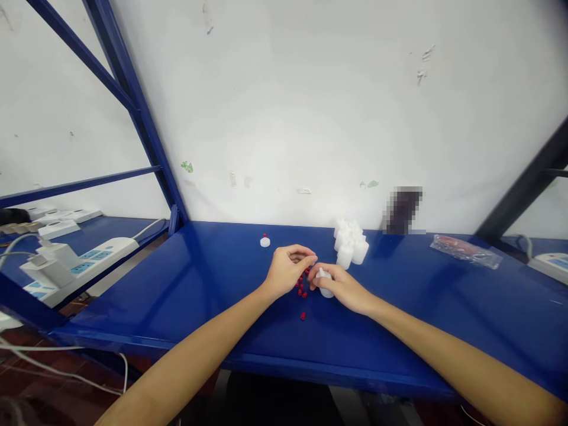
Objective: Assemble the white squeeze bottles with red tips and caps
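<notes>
Bottle [326, 287] of milky, translucent plastic, rounded in body with a narrow pale nozzle on top, grasped in the curled fingers of the right hand [339, 285], just above or on the desk [231, 284]; exact contact impossible to tell. Left hand [287, 269] just beside, with fingers bent and thumb drawn in toward the fingertips, close to the right hand; whether empty or pinching something small, impossible to tell.

Below and between the hands, small red caps [304, 294], smooth and stubby, loosely scattered on the glossy blue desk: at least six in a cluster partly hidden by the fingers, plus one single red cap [303, 316] apart from the rest, nearer the forearms. Exact total of the cluster impossible to count.

Beyond the right hand, a tight group of white bottles [345, 254], matte and rounded with narrowed tops, standing close together; at least six, with overlap hiding the full number. Beyond the left hand, one round white piece [265, 242] with one red tip [265, 235], well apart from the group.

Far to the right of the right hand, one crinkled clear plastic bag [465, 251] with reddish contents. Beyond the hands, a scuffed white wall [284, 118]. Well to the left of the left hand, a white power strip [100, 254] with pale blue socket faces, past a blue metal frame [153, 139].
</notes>
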The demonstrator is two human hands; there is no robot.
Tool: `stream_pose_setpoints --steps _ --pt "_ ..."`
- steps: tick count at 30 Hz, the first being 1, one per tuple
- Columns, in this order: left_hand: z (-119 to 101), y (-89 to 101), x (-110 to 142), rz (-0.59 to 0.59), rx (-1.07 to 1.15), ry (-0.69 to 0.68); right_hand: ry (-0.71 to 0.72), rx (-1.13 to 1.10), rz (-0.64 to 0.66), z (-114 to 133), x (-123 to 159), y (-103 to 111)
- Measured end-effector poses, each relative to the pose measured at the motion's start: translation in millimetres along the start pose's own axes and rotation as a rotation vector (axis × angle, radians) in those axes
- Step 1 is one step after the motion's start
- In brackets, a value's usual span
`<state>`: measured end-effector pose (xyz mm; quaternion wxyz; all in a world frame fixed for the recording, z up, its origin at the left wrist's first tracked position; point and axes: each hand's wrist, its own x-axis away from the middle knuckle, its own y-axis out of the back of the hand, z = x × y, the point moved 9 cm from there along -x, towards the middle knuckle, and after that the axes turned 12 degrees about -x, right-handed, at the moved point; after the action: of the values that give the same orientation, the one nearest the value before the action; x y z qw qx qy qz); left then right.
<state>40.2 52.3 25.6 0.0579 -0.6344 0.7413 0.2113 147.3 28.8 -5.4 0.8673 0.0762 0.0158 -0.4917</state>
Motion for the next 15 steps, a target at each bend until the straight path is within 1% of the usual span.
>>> stream_pose_setpoints --steps 3,5,7,10,13,15 --pt "-1.4 1.9 -0.4 -0.019 0.0 -0.009 0.064 0.152 -0.022 5.1 4.1 -4.2" --pt "-2.2 0.3 0.3 -0.014 -0.021 -0.016 0.13 0.28 -0.025 11.5 7.5 -8.7" --pt "-3.3 -2.7 1.3 0.001 -0.047 -0.023 0.167 0.373 -0.026 15.9 10.1 -11.9" --pt "-6.5 -5.5 3.1 0.016 -0.088 -0.034 0.195 0.422 -0.041 20.5 11.7 -11.7" --pt "-9.5 -4.8 4.4 0.018 -0.101 -0.042 0.294 0.433 -0.082 30.3 13.3 -9.2" --pt "-10.1 -4.2 4.5 0.02 -0.098 -0.047 0.333 0.424 -0.103 34.0 13.7 -7.5"
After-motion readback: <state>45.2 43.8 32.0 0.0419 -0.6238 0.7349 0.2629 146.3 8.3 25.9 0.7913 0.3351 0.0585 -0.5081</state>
